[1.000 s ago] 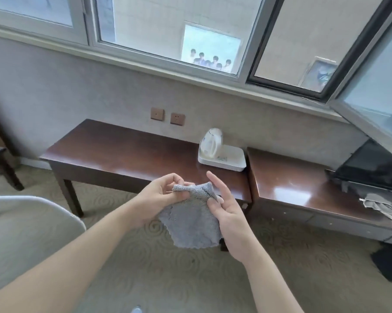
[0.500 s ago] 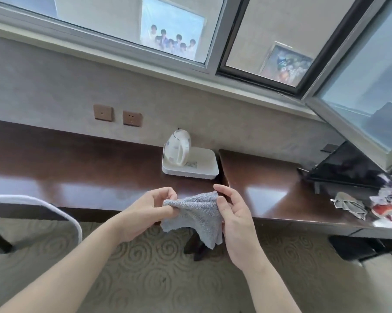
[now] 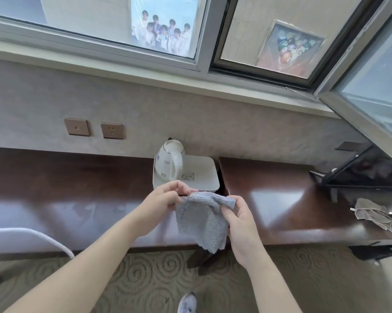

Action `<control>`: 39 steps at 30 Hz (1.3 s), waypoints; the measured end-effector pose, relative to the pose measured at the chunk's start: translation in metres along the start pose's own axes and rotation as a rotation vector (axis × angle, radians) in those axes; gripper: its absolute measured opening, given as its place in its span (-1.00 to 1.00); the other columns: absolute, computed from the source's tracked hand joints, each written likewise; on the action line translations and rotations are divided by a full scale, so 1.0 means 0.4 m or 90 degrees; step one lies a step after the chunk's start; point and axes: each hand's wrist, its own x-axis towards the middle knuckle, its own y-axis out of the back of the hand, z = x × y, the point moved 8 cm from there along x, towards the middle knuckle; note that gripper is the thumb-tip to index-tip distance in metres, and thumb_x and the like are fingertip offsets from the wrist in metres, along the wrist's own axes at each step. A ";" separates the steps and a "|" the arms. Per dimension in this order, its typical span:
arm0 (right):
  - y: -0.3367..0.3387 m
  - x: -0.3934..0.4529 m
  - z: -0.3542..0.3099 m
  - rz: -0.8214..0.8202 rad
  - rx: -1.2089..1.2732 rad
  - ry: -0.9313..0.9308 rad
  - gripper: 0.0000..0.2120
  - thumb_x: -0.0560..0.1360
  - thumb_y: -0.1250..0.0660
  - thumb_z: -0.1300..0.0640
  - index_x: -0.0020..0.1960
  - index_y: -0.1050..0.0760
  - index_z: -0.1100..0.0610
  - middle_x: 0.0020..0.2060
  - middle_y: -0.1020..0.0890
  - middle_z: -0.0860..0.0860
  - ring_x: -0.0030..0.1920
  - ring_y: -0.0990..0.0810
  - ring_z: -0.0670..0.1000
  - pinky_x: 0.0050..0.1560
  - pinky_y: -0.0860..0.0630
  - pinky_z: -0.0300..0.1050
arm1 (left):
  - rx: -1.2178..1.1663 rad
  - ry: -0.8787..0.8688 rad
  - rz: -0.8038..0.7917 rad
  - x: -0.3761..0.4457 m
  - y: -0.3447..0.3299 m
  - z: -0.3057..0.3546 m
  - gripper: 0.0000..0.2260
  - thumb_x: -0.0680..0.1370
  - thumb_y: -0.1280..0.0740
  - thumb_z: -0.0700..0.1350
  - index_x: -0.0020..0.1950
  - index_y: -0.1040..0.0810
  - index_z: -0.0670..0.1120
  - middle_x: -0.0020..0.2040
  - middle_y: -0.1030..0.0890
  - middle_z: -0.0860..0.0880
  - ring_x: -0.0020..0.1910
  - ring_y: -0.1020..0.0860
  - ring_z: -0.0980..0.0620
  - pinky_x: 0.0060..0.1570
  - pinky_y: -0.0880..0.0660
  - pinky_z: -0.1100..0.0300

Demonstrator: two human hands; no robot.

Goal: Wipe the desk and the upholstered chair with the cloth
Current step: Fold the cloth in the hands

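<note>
I hold a grey-blue terry cloth [image 3: 201, 220] up in front of me, above the front edge of the dark wooden desk [image 3: 77, 188]. My left hand [image 3: 161, 202] pinches the cloth's top left corner. My right hand [image 3: 237, 218] grips its top right corner, and the rest hangs down between them. A pale upholstered chair [image 3: 14, 240] with a white piped edge shows at the lower left, partly out of frame.
A white kettle [image 3: 170, 161] stands on a white tray [image 3: 201, 175] at the back of the desk. A second dark cabinet [image 3: 280, 199] adjoins on the right, with a black screen [image 3: 359, 175] and a crumpled grey rag [image 3: 371, 213]. An open window sash juts in at the upper right. Patterned carpet lies below.
I have stepped closer to the desk, so it fills more of the view. Both hands still hold the cloth, now stretched wider and raised over the desk's front edge.
</note>
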 end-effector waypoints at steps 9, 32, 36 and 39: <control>0.057 0.371 0.084 -0.088 -0.032 -0.077 -0.93 0.43 -0.31 0.28 -0.20 -0.51 0.14 -0.25 -0.57 0.05 -0.17 -0.50 0.00 -0.09 -0.37 -0.06 | 0.269 0.018 0.064 0.326 0.055 -0.044 -0.97 0.54 -0.47 -0.06 -0.10 -0.69 0.03 -0.22 -0.68 0.05 -0.24 -0.57 0.17 -0.16 -0.47 0.29; 0.069 1.095 0.537 -0.162 -0.457 -0.125 -0.43 0.56 -0.18 0.37 0.53 -0.22 0.12 0.46 -0.36 0.13 0.45 -0.35 0.10 0.37 -0.27 -0.19 | 0.777 0.293 0.000 0.980 0.143 -0.503 -0.32 0.60 -0.25 -0.30 0.64 -0.04 0.01 0.65 0.16 -0.15 0.63 0.12 -0.17 0.57 0.05 0.06; 0.005 1.043 0.603 -0.478 -0.720 0.029 -0.21 0.52 -0.28 0.34 0.63 0.03 0.10 0.63 0.02 0.06 0.61 -0.01 0.07 0.54 -0.04 -0.17 | 0.891 0.345 -0.064 0.967 0.127 -0.583 -0.15 0.60 -0.33 0.03 0.63 0.21 -0.16 0.65 0.21 -0.13 0.62 0.24 -0.17 0.58 0.15 0.04; 0.013 1.039 0.644 -0.514 -0.891 0.050 -0.09 0.53 -0.32 0.26 0.62 0.24 0.04 0.62 0.23 -0.01 0.61 0.18 0.11 0.57 0.06 -0.04 | 0.915 0.369 -0.063 0.967 0.128 -0.611 -0.07 0.58 -0.35 0.08 0.61 0.28 -0.17 0.63 0.29 -0.12 0.61 0.26 -0.15 0.59 0.11 0.01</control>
